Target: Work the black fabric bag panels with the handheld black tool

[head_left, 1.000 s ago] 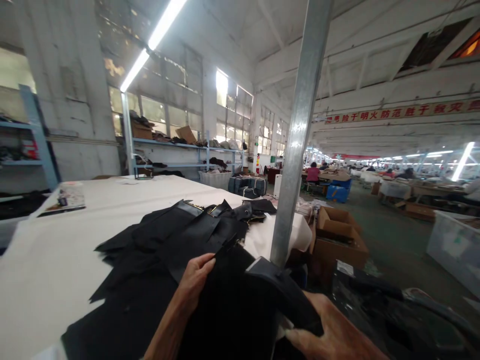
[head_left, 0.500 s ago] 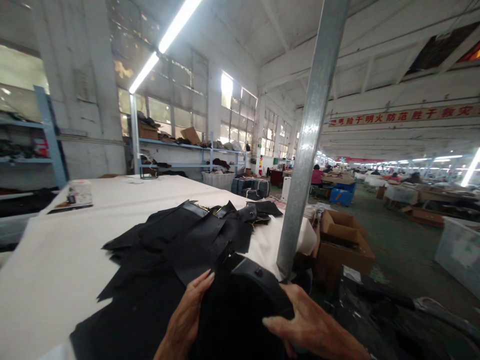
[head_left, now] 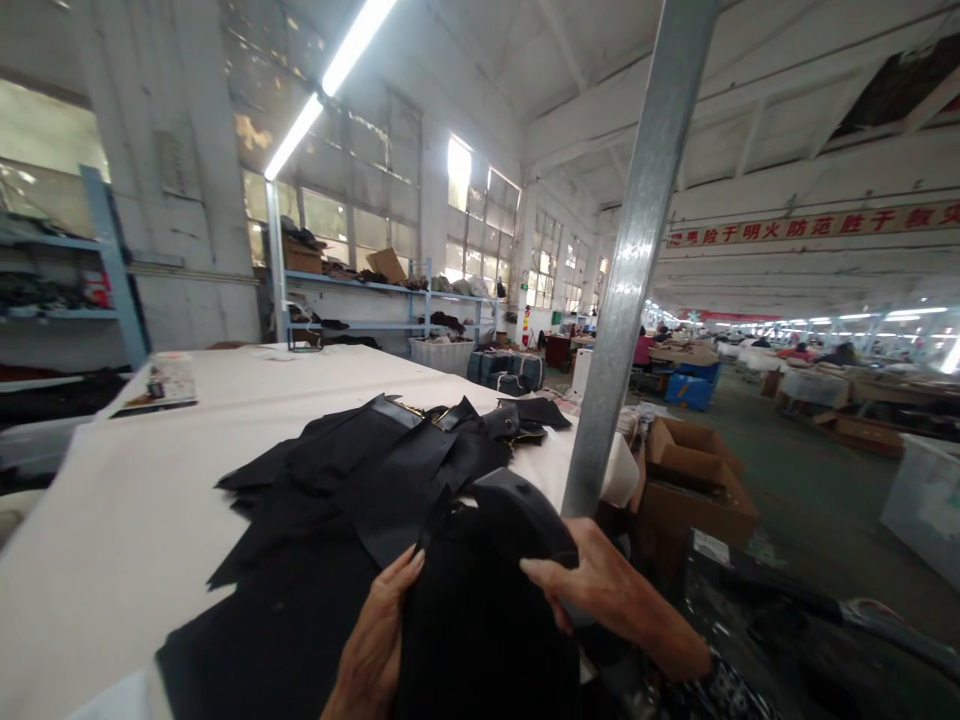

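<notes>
Between my hands is a black fabric piece (head_left: pixel 480 620) with a smooth, leather-like band curving along its top edge. My left hand (head_left: pixel 381 622) grips its left side, thumb on top near the edge. On the right, my right hand (head_left: pixel 596 578) pinches the band, with the thumb across the front and the other fingers mostly hidden behind. Just beyond lies a pile of black fabric pieces (head_left: pixel 322 500) spread over the white-covered table (head_left: pixel 67 560). Some pieces at the far end of the pile have smooth strips and shiny metallic bits.
A metal post (head_left: pixel 626 270) rises just beyond my right hand. Cardboard boxes (head_left: pixel 697 510) stand on the floor at right, near a dark plastic-wrapped bundle (head_left: pixel 757 620). A printed box (head_left: pixel 169 380) lies on the table's far left. Loaded shelves (head_left: pixel 352 275) line the wall.
My right hand has shifted up slightly along the band and turned, and more of its forearm and sleeve show. The band has tilted with it. My left hand keeps its grip.
</notes>
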The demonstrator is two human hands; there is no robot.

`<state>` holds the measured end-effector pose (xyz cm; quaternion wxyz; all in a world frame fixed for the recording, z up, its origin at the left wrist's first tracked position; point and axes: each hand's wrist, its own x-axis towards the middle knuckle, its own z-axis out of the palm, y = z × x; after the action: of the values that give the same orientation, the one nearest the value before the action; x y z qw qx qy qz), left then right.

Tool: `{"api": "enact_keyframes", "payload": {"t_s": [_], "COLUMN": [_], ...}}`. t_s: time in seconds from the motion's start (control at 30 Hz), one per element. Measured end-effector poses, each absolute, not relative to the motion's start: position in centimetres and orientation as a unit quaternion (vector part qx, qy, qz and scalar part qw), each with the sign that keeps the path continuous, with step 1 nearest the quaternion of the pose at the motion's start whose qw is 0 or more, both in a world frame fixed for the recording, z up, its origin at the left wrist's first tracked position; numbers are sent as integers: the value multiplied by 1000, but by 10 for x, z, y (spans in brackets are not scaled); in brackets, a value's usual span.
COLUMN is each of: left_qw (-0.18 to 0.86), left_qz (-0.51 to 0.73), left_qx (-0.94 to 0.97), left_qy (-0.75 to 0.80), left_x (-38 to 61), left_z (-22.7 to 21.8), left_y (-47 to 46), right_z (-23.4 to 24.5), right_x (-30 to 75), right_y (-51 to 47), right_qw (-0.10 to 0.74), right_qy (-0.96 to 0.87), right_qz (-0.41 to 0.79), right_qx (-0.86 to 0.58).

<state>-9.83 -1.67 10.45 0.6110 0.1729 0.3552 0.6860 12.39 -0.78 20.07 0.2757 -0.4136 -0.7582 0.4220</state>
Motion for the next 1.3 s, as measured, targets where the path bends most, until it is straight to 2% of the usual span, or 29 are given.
{"api": "enact_keyframes", "payload": {"t_s": [0.07, 0.2, 0.33, 0.47, 0.6, 0.7, 0.8, 0.9, 0.97, 1.03, 1.13, 1.2, 1.3], "left_qw": [615, 607, 628, 643, 585, 426, 149, -76, -134, -92, 68, 121, 78], "left_qz": [686, 692, 671, 639, 641, 675, 679, 654, 628, 602, 555, 464, 238], "left_qx": [164, 156, 209, 270, 296, 325, 409, 500, 554, 603, 655, 711, 810], "left_qy": [353, 357, 334, 325, 400, 508, 591, 563, 530, 515, 508, 514, 530], "left_x": [-101, -97, -85, -81, -99, -120, -133, -132, -125, -115, -93, -73, -43], "left_z": [102, 106, 114, 117, 134, 165, 203, 231, 242, 244, 222, 183, 95], "left_y": [-15, -16, -26, -36, -36, -34, -35, -35, -32, -27, -18, -15, -24], "right_z": [203, 199, 190, 192, 199, 200, 195, 190, 189, 189, 183, 176, 163], "right_x": [129, 129, 114, 104, 115, 132, 148, 160, 167, 175, 191, 203, 220], "right_y": [-10, -23, -29, -17, -11, -18, -27, -35, -39, -44, -53, -61, -75], "right_qw": [277, 227, 203, 243, 283, 284, 280, 279, 276, 273, 257, 239, 238], "right_qy": [-757, -769, -780, -783, -760, -748, -751, -751, -749, -750, -751, -749, -743], "right_qz": [421, 421, 426, 427, 422, 430, 435, 432, 424, 407, 371, 360, 340], "right_qx": [-417, -424, -410, -382, -406, -417, -410, -413, -428, -445, -481, -502, -525]}}
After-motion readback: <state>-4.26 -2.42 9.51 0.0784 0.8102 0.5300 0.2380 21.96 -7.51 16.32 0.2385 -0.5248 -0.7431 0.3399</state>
